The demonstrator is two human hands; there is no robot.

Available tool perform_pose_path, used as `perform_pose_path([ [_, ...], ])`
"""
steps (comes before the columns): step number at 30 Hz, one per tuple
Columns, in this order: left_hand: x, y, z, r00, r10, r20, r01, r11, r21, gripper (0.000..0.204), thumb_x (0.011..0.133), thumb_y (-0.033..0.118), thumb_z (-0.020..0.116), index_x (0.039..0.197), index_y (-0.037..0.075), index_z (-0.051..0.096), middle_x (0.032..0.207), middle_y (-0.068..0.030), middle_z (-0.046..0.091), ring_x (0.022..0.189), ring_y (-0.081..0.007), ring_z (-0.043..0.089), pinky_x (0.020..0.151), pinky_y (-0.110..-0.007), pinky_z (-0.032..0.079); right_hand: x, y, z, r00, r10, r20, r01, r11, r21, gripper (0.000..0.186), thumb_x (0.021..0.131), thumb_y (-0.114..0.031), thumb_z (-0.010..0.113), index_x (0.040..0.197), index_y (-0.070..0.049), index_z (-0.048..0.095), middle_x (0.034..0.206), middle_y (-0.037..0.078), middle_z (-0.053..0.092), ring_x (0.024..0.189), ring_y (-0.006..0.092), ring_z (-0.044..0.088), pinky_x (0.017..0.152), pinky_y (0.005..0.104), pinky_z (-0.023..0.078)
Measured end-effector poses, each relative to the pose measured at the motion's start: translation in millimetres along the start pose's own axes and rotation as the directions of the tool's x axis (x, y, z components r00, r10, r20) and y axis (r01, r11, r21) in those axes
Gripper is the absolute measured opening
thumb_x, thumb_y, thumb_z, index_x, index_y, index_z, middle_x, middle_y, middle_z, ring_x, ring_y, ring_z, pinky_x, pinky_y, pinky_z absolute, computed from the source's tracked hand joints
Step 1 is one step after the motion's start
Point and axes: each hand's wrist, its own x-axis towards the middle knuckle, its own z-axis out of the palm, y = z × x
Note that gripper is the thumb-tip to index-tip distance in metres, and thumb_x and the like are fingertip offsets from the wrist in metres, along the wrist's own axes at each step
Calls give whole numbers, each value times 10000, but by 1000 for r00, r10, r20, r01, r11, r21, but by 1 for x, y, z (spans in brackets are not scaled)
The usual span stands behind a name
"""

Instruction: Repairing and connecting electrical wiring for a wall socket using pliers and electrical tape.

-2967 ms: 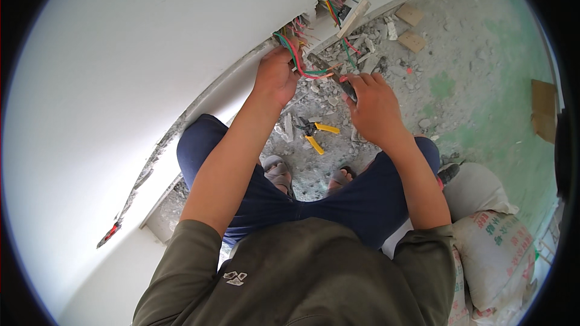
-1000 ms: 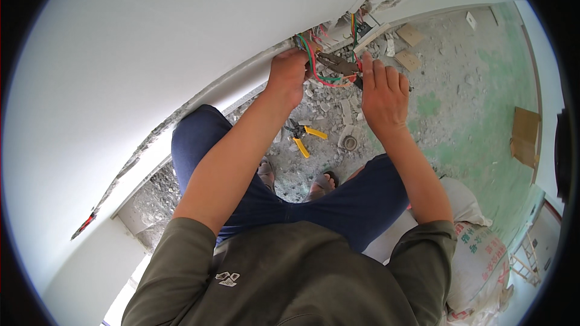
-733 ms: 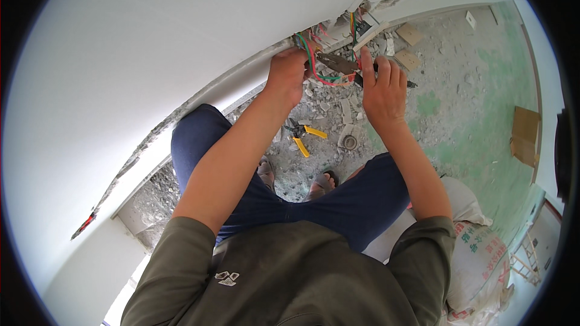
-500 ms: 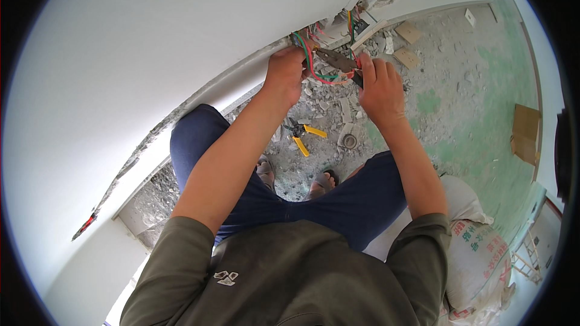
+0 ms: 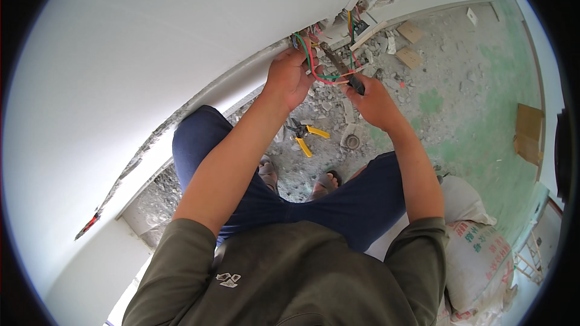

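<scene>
Counting two hands [image 5: 293, 75] [image 5: 376, 104], one screwdriver [image 5: 342, 69].

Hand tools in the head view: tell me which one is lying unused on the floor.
The yellow-handled pliers lie on the rubble-strewn floor between the person's knees, untouched. The dark-handled screwdriver is gripped in the right hand, up at the coloured wires.
</scene>
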Motion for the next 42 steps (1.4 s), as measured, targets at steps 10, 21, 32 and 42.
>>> perform_pose_path([
  [10, 5, -1, -7, 997, 16, 71, -16, 1000, 7, 119, 942, 185, 560, 990, 78, 544, 824, -39, 537, 727, -188, 514, 698, -400, 475, -13, -14, 28, 996, -13, -91, 20, 996, 82, 270, 904, -190, 595, 1102, -7, 588, 752, 134, 621, 682, 220, 571, 657, 337, 455],
  [21, 2, 1, -4, 999, 1, 52, -3, 999, 35, 123, 903, 116, 561, 1005, 49, 565, 818, -56, 550, 731, -186, 540, 698, -375, 477, -19, -13, 37, 949, -78, -307, 61, 996, -63, 296, 879, -184, 620, 1117, -9, 595, 840, 182, 646, 703, 301, 589, 685, 342, 468],
  [32, 5, 2, -14, 991, 18, 129, -23, 999, 40, 123, 895, 80, 544, 1006, 52, 586, 850, -46, 572, 767, -187, 546, 722, -373, 471, -6, -10, 25, 959, 208, 193, -274, 858, 435, 243, 910, -214, 597, 1003, 9, 619, 661, -15, 504, 579, 66, 468, 470, 238, 362],
  [42, 8, -2, -14, 995, 9, 98, -7, 1000, -24, 196, 897, 104, 569, 1083, 87, 629, 887, 2, 605, 826, -151, 543, 761, -326, 434, 0, 4, 24, 757, -189, 625, -607, 149, 780, 475, 921, -340, 595, 1209, 28, 507, 771, -8, 493, 611, 92, 434, 504, 248, 350],
])
